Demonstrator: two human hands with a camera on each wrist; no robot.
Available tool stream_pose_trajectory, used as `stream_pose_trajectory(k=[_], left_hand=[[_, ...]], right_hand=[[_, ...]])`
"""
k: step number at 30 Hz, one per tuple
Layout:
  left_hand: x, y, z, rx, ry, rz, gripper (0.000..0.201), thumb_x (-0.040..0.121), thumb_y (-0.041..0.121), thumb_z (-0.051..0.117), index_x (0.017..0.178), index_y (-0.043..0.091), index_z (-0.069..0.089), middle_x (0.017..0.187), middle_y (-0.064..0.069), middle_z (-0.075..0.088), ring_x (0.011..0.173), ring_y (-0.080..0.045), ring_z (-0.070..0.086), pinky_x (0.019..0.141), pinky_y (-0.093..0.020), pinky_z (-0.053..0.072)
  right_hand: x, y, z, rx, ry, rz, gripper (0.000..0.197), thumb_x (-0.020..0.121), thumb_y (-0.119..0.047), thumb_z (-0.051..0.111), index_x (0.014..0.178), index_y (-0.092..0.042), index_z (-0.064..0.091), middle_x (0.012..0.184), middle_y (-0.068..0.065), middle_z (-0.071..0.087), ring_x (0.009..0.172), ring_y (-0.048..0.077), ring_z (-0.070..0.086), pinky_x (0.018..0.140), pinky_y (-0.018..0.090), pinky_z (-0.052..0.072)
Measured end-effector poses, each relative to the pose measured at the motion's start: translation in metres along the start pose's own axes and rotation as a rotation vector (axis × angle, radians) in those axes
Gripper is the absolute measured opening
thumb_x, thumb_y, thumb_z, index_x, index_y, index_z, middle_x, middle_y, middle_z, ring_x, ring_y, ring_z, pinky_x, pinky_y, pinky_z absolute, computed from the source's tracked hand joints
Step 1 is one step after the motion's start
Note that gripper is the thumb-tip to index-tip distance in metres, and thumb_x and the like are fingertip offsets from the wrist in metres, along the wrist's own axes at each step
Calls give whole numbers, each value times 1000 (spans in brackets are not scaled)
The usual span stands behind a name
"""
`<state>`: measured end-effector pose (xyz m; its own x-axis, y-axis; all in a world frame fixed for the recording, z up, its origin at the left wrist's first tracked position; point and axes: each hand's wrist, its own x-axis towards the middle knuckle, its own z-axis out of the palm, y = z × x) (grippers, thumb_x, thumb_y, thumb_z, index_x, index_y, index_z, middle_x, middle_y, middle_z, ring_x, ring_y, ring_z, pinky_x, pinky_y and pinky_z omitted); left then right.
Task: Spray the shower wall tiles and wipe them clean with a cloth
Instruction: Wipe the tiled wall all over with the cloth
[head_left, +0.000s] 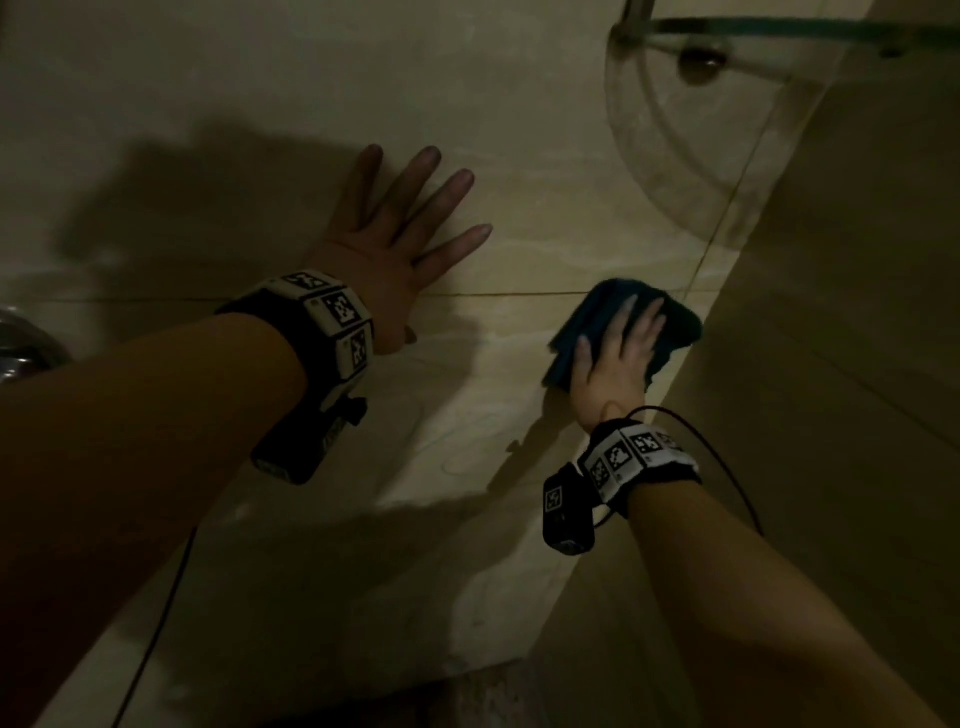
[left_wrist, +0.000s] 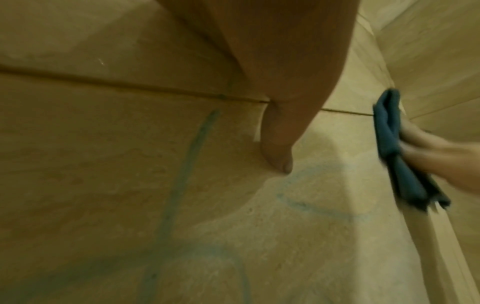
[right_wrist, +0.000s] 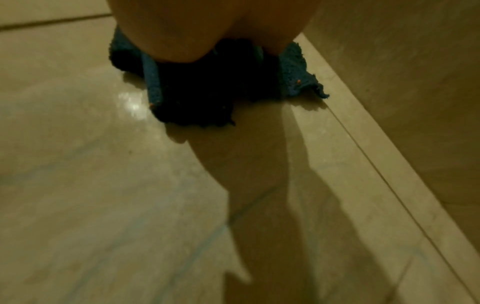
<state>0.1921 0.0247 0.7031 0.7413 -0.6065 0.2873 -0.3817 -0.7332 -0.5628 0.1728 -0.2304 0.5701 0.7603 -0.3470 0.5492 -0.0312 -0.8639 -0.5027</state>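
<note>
My left hand (head_left: 387, 244) lies flat with fingers spread on the wall tiles (head_left: 519, 171), and my right hand (head_left: 618, 358) presses the blue cloth (head_left: 582, 322) flat there.

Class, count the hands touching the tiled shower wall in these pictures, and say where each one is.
2. The left hand lies flat, fingers spread, on the wall tiles; the right hand presses the blue cloth against them near the corner.

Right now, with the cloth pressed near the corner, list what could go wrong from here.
1. The left hand braces flat on the wall tiles, which gleam as if wet; it might slip.
2. The blue cloth is bunched under the right hand, so it may smear rather than lift the faint blue streaks on the tile.
3. The glass corner shelf sits above; an upward stroke could knock it.
</note>
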Motion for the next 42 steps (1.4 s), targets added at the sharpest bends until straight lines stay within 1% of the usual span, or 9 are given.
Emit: stream_pose_trajectory(k=[8, 12, 18, 21, 23, 28, 34, 38, 42], left_hand=[[-1, -1, 4, 5, 65, 25, 131, 68, 76, 54, 126, 24, -50, 134, -15, -54, 120, -39, -51, 96, -62, -29], [-4, 1, 4, 13, 68, 25, 130, 68, 72, 58, 134, 24, -43, 134, -14, -53, 126, -39, -44, 99, -61, -24], [-6, 8, 3, -20, 11, -15, 123, 76, 68, 55, 130, 24, -47, 127, -12, -60, 121, -38, -47, 92, -59, -34], [-4, 7, 5, -22, 16, -5, 123, 75, 72, 52, 126, 23, -49, 127, -13, -60, 120, -39, -48, 88, -59, -37], [-4, 6, 7, -32, 47, 12, 124, 73, 72, 52, 129, 23, -47, 128, -13, -59, 120, -38, -51, 91, -60, -34], [-2, 5, 14, -63, 76, 33, 127, 70, 73, 56, 135, 24, -41, 135, -13, -53, 120, -37, -51, 95, -60, -31], [-2, 6, 17, -42, 109, 34, 126, 69, 74, 56, 139, 24, -35, 140, -13, -49, 127, -40, -40, 92, -60, -33], [0, 7, 20, -41, 135, 31, 126, 70, 73, 56, 137, 24, -38, 134, -12, -53, 126, -40, -42, 91, -59, -34], [2, 7, 24, -38, 171, 41, 127, 69, 76, 52, 132, 21, -44, 136, -14, -52, 128, -42, -39, 96, -62, -29]], right_hand=[[-15, 4, 11, -80, -53, -46, 63, 94, -43, 21, 142, -19, -12, 155, 18, -13, 143, 34, -12, 115, 45, -3], [-15, 3, 10, -72, -49, -56, 66, 94, -43, 22, 146, -15, -8, 155, 18, -13, 143, 34, -12, 115, 43, -4], [-17, -7, 9, -47, -50, -8, 69, 93, -42, 20, 149, -11, -4, 155, 17, -14, 144, 33, -12, 116, 42, -3], [-16, -8, 13, -23, -19, -13, 65, 94, -40, 22, 147, -14, -6, 155, 18, -13, 144, 34, -11, 116, 43, -2], [-21, -6, 20, -14, -13, -28, 62, 96, -39, 24, 144, -18, -8, 155, 18, -12, 143, 34, -12, 115, 42, -2], [-52, -4, 51, -11, -97, -32, 61, 95, -41, 21, 140, -19, -13, 147, 5, -26, 137, 22, -24, 116, 45, -4], [-52, -12, 56, 34, -36, -6, 59, 96, -40, 21, 141, -18, -9, 147, 7, -23, 141, 29, -17, 116, 47, -2], [-25, -27, 38, 67, 81, -14, 59, 98, -31, 27, 143, -17, -7, 154, 15, -13, 143, 35, -10, 113, 46, -5], [-16, -22, 29, 46, 108, -80, 59, 99, -33, 30, 144, -17, -5, 156, 19, -7, 143, 33, -9, 113, 46, -4]])
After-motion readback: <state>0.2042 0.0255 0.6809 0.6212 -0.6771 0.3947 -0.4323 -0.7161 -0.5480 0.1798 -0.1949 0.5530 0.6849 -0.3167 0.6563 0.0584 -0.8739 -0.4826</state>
